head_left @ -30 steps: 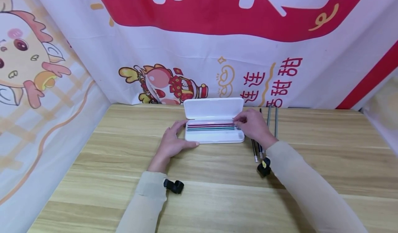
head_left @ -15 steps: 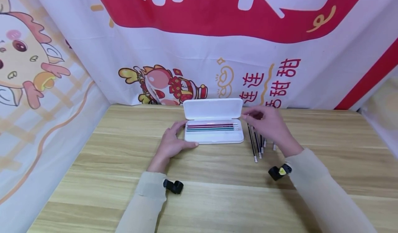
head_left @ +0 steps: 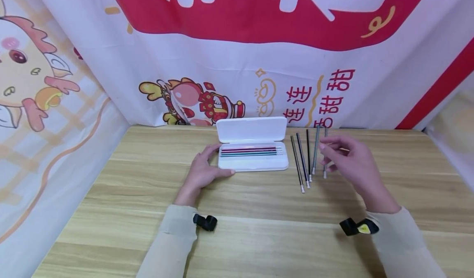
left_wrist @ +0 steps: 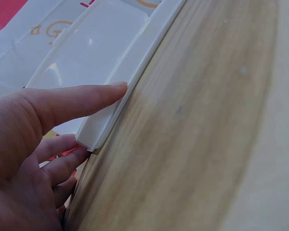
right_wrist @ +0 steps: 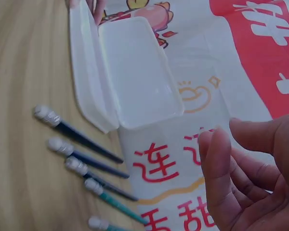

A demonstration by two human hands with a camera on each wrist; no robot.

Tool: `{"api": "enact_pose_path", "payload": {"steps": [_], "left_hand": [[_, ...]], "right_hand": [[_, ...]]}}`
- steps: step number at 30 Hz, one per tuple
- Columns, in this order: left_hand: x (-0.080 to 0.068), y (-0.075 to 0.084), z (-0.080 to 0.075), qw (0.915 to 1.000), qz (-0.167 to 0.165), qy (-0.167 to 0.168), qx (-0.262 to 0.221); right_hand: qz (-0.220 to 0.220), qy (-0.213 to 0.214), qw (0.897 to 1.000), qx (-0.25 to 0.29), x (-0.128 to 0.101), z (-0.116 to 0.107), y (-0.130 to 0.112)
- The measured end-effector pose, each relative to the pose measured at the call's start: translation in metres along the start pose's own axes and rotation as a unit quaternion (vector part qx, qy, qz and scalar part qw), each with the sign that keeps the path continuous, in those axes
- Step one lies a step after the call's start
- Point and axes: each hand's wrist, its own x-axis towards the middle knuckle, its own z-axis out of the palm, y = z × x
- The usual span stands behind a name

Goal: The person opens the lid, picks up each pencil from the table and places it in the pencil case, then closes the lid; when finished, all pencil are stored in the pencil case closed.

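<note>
A white pencil case (head_left: 253, 164) lies on the table with its lid (head_left: 252, 130) raised. Dark red and teal pencils (head_left: 248, 151) lie lengthwise inside, eraser ends to the right. My left hand (head_left: 201, 171) holds the case's left end; in the left wrist view the thumb (left_wrist: 86, 100) presses the front wall and the fingers touch the end corner. Right of the case, several loose pencils (head_left: 297, 162) lie roughly side by side, eraser ends towards me. My right hand (head_left: 349, 160) hovers by the rightmost one, fingers loosely bent; the right wrist view shows nothing between thumb and fingers.
The wooden table (head_left: 259, 241) carries the case and pencils. A printed white and red cloth (head_left: 252, 55) hangs right behind its back edge, close to the raised lid. Another printed cloth (head_left: 81, 146) borders the left side. Each sleeve bears a small black wrist camera (head_left: 209, 223).
My right hand has drawn away from the case's right end, moving right past the loose pencils and uncovering them. The left hand has stayed at the case.
</note>
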Motion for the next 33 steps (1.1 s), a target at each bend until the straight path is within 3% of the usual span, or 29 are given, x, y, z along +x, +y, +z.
{"api": "enact_pose_path", "payload": {"steps": [13,21,27,33], "left_hand": [[0.0,0.004,0.0,1.0,0.002,0.001,0.006],[-0.003,0.007,-0.002,1.0,-0.002,-0.003,0.006],[-0.004,0.009,-0.002,1.0,0.001,-0.005,0.008],[-0.004,0.009,-0.002,0.999,0.015,-0.003,0.041]], "right_hand": [[0.08,-0.016,0.996,-0.022,-0.009,-0.019,0.04],[0.157,-0.038,0.986,-0.052,-0.009,-0.025,0.058],[0.165,-0.057,0.983,-0.063,-0.004,-0.023,0.069],[0.159,-0.066,0.983,-0.06,-0.001,-0.02,0.074]]}}
